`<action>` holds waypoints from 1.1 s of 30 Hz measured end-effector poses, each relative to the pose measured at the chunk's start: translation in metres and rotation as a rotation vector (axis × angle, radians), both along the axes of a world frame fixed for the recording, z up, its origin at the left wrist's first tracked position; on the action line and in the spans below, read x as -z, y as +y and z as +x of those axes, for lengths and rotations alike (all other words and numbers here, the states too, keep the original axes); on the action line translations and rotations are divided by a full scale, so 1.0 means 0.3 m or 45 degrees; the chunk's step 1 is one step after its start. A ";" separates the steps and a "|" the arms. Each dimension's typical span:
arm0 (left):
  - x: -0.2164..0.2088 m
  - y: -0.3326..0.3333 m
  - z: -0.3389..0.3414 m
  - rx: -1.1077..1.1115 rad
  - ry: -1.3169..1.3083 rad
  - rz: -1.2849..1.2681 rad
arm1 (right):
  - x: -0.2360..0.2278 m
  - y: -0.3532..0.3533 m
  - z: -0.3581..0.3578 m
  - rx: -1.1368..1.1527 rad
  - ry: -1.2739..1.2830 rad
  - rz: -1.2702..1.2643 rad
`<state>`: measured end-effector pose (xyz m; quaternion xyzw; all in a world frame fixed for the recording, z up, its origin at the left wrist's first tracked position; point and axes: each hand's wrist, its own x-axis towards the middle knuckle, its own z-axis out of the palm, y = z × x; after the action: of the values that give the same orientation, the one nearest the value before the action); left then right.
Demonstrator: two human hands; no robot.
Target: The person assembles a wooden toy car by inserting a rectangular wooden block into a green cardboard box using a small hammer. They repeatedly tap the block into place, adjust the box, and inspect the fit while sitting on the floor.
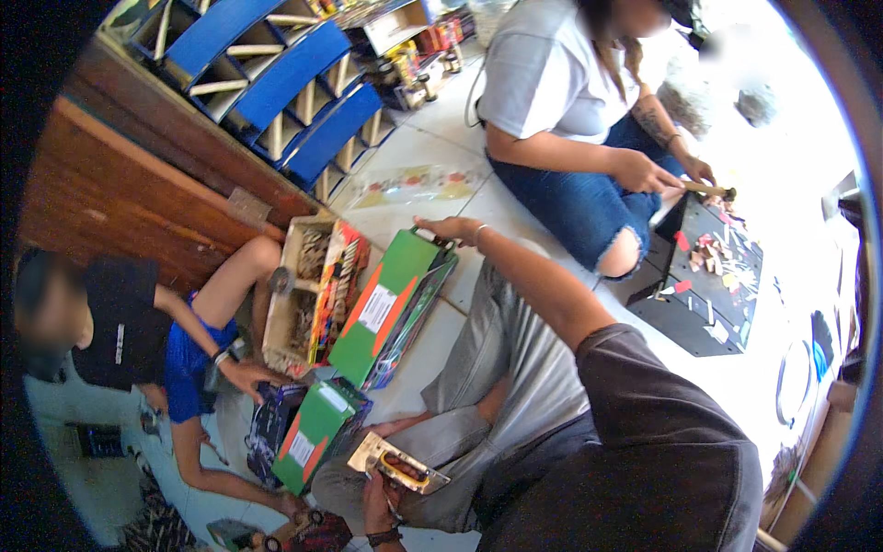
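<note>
My right hand reaches out at the end of an extended arm. It grips the far end of a long green box with orange corners, a white label and dark patterned sides. Low in the view, my left hand is closed around a cream-coloured hand tool with an oval opening and a metal end. The tool is held over my crossed legs. A shorter green box of the same pattern stands beside it. An open wooden tray with small parts lies left of the long box.
At left, a person in blue shorts reaches toward a dark patterned object. Upper right, another person holds a hammer over a black box strewn with scraps. Blue curved wooden racks stand behind. Clear plastic lies on tiles.
</note>
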<state>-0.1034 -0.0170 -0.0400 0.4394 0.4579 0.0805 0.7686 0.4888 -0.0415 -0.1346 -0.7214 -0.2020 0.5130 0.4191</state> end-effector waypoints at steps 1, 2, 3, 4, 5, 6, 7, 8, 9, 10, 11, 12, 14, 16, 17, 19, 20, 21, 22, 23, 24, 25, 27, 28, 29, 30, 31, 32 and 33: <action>0.000 -0.005 -0.003 -0.044 -0.113 -0.057 | -0.019 0.000 -0.008 0.018 -0.014 -0.016; -0.002 -0.007 -0.007 -0.080 -0.032 -0.066 | -0.035 -0.001 -0.014 0.051 -0.028 -0.033; 0.000 -0.007 -0.009 -0.067 -0.057 -0.089 | -0.050 -0.008 -0.020 0.026 -0.004 -0.009; 0.001 -0.007 -0.016 -0.030 -0.192 -0.135 | -0.065 -0.011 -0.024 -0.007 0.012 0.003; 0.011 -0.002 -0.017 -0.031 -0.195 -0.134 | -0.077 -0.012 -0.032 -0.004 0.026 -0.008; 0.017 0.000 -0.028 -0.011 -0.100 -0.085 | -0.084 -0.013 -0.046 -0.052 0.049 0.043; 0.032 0.009 -0.029 0.019 -0.088 -0.061 | -0.089 -0.010 -0.061 -0.067 0.063 0.072; 0.040 0.008 -0.042 0.058 -0.144 -0.062 | -0.089 -0.008 -0.080 -0.082 0.082 0.101; 0.059 0.019 -0.038 -0.002 0.023 -0.025 | -0.087 -0.003 -0.096 -0.092 0.056 0.133; 0.057 0.019 -0.054 0.062 0.008 -0.043 | -0.085 -0.004 -0.102 -0.166 0.016 0.132; 0.070 0.021 -0.047 0.052 -0.075 -0.099 | -0.078 0.001 -0.108 -0.196 -0.046 0.077; 0.072 0.022 -0.042 0.052 -0.181 -0.141 | -0.072 -0.002 -0.103 -0.254 -0.086 0.089; 0.063 0.010 -0.024 -0.009 0.005 -0.117 | -0.049 0.003 -0.092 -0.178 -0.120 0.052; 0.038 -0.006 0.005 -0.014 0.152 -0.043 | -0.008 0.002 -0.086 0.001 -0.089 0.156; 0.021 -0.026 0.019 -0.064 -0.008 -0.059 | 0.011 0.002 -0.068 0.047 -0.039 0.129; -0.009 -0.039 0.052 0.004 -0.005 -0.082 | 0.068 -0.011 -0.051 0.174 -0.213 0.245; -0.029 -0.042 0.057 0.050 0.034 -0.052 | 0.091 -0.009 -0.027 0.159 -0.256 0.246; -0.039 -0.051 0.073 0.025 0.109 -0.040 | 0.125 -0.019 -0.018 0.207 -0.295 0.356; -0.048 -0.048 0.085 0.006 0.155 -0.015 | 0.144 -0.015 0.017 0.212 -0.347 0.220; -0.057 -0.056 0.089 -0.016 0.117 0.019 | 0.173 -0.023 0.034 0.206 -0.412 0.242; -0.061 -0.065 0.093 -0.036 0.117 0.052 | 0.197 -0.022 0.053 0.228 -0.453 0.264; -0.062 -0.070 0.096 -0.053 0.116 0.087 | 0.205 -0.023 0.078 0.204 -0.400 0.303; -0.054 -0.095 0.101 0.005 0.210 0.486 | 0.201 -0.027 0.105 0.273 -0.462 0.402; -0.047 -0.105 0.103 0.047 0.272 0.717 | 0.188 -0.019 0.102 0.376 -0.532 0.440; -0.037 -0.134 0.111 -0.054 0.164 0.915 | 0.157 -0.026 0.095 0.285 -0.865 0.447; -0.030 -0.149 0.111 -0.063 0.329 0.939 | 0.119 -0.038 0.076 0.250 -1.151 0.428; -0.023 -0.167 0.109 -0.021 0.474 0.995 | 0.084 -0.040 0.027 0.312 -1.306 0.498; -0.019 -0.184 0.105 0.088 0.715 0.965 | 0.046 -0.045 -0.033 0.391 -1.405 0.595; -0.014 -0.204 0.115 -0.011 0.579 1.094 | 0.000 -0.064 -0.096 0.281 -1.512 0.615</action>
<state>-0.0687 -0.0782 -0.0359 0.7215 0.5415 0.1673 0.3977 0.4601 -0.0607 -0.1346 -0.7840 -0.4338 -0.0791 0.4368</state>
